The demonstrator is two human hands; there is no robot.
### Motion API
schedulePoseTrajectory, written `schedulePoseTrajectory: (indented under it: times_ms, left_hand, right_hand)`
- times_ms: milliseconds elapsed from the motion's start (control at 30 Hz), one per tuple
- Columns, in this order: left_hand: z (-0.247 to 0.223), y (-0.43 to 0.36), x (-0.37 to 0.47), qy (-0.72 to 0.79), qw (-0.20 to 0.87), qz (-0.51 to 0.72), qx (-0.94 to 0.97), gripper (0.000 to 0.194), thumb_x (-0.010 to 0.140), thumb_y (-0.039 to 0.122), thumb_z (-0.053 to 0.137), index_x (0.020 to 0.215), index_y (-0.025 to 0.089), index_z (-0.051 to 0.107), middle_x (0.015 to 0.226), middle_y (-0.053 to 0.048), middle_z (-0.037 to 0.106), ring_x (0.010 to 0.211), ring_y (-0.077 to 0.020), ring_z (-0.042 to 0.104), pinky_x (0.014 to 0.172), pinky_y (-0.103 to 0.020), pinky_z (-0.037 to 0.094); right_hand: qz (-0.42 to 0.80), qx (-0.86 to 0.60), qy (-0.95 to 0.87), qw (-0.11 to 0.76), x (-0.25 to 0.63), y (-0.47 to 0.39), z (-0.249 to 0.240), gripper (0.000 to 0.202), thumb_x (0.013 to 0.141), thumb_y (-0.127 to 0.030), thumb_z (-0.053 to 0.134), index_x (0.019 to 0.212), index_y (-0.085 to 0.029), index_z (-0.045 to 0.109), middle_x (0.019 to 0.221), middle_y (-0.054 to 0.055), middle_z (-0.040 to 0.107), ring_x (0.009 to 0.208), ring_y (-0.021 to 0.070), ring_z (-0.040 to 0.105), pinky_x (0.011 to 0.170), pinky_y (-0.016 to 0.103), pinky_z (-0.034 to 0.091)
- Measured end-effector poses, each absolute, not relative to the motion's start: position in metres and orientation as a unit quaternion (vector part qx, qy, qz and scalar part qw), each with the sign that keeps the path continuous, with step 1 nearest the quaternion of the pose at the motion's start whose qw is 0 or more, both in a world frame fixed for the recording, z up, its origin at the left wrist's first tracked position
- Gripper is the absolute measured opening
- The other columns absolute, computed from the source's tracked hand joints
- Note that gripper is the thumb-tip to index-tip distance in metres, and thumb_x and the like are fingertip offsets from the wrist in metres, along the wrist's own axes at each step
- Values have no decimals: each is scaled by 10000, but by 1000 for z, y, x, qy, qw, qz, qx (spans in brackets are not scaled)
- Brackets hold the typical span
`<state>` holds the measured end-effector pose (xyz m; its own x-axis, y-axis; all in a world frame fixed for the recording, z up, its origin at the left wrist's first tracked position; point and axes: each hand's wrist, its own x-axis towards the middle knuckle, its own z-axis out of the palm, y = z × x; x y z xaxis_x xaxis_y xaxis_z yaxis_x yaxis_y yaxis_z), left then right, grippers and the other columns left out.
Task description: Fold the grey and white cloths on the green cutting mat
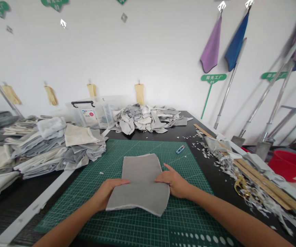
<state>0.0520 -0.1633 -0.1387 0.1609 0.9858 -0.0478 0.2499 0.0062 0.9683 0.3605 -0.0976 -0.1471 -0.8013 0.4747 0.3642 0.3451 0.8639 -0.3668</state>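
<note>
A grey rectangular cloth with a pale stitched edge is held over the green cutting mat. My left hand grips its left side, thumb on top and fingers hidden beneath. On the opposite side, my right hand pinches the cloth with the thumb on top, its index finger sticking up a little. The near edge of the cloth bows upward off the mat. Beyond the right hand, a small blue cutter lies near the mat's far right corner.
Stacks of folded grey and white cloths stand at the left. Behind the mat are a heap of cloth pieces and a clear plastic box. Scraps, gold-handled scissors and wooden strips line the right edge; a red bucket stands beyond.
</note>
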Motion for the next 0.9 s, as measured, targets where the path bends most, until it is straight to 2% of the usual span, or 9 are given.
schedulePoseTrajectory:
  times_ms: [133, 267, 367, 433, 533, 600, 733, 833, 900]
  left_hand:
    - [-143, -167, 39, 460, 340, 259, 778, 365, 688, 193, 645, 1041, 281, 670, 1185, -38, 607, 1185, -229, 486, 1081, -451, 238]
    - [-147, -178, 31, 422, 160, 167, 877, 462, 785, 108, 457, 1183, 314, 572, 1276, -27, 537, 1216, -175, 456, 1070, -441, 261]
    - [-141, -183, 33, 443, 218, 213, 843, 376, 804, 165, 467, 1109, 313, 629, 1126, -16, 643, 1055, -189, 589, 967, -374, 413]
    - [-136, -183, 37, 480, 293, 280, 778, 286, 798, 243, 509, 1027, 276, 677, 975, -18, 697, 888, -210, 652, 810, -325, 504]
    - [-130, -178, 45, 553, 374, 375, 643, 246, 790, 342, 533, 902, 195, 696, 769, -29, 699, 721, -213, 652, 644, -292, 512]
    - [-129, -173, 50, 582, 431, 407, 557, 263, 802, 354, 519, 909, 165, 666, 712, -28, 680, 651, -188, 636, 597, -275, 495]
    - [-134, -164, 51, 603, 497, 424, 458, 338, 766, 319, 563, 1036, 118, 578, 720, -43, 676, 562, -149, 610, 566, -263, 485]
    - [-144, -158, 41, 644, 447, 423, 454, 462, 755, 329, 563, 1148, 96, 495, 763, -64, 677, 626, -173, 636, 600, -286, 504]
    - [-150, -154, 34, 667, 368, 428, 486, 513, 751, 332, 557, 1193, 93, 458, 916, -107, 670, 781, -196, 653, 703, -311, 516]
  right_hand:
    - [145, -201, -944, 219, 363, -96, -163, 293, 806, -211, 534, 1084, -239, 619, 1081, 41, 666, 1058, 183, 568, 1088, 484, 112]
    - [147, -169, -948, 227, 365, -107, -161, 281, 804, -195, 517, 1055, -243, 634, 1055, 36, 675, 1046, 177, 572, 1096, 470, 55]
    - [201, -181, -937, 219, 361, -114, -148, 264, 812, -172, 493, 1014, -246, 646, 969, 8, 694, 958, 162, 605, 1097, 446, 98]
    - [262, -218, -913, 223, 354, -113, -139, 220, 830, -187, 473, 937, -231, 660, 906, -5, 694, 879, 151, 620, 1045, 407, 252]
    - [322, -330, -848, 263, 337, -100, -132, 217, 845, -260, 454, 802, -171, 647, 774, 2, 666, 721, 141, 605, 717, 275, 453]
    - [315, -418, -806, 277, 325, -87, -133, 268, 841, -316, 450, 722, -146, 620, 667, -3, 621, 614, 130, 558, 547, 223, 398]
    - [289, -491, -779, 261, 311, -64, -144, 291, 816, -363, 471, 678, -143, 605, 623, -3, 585, 590, 124, 525, 521, 216, 344]
    - [278, -519, -768, 252, 314, -59, -154, 249, 792, -361, 501, 812, -146, 626, 742, 27, 628, 667, 142, 558, 575, 228, 371]
    - [271, -540, -759, 243, 319, -61, -158, 267, 773, -368, 526, 897, -150, 617, 796, 45, 637, 701, 157, 571, 600, 241, 384]
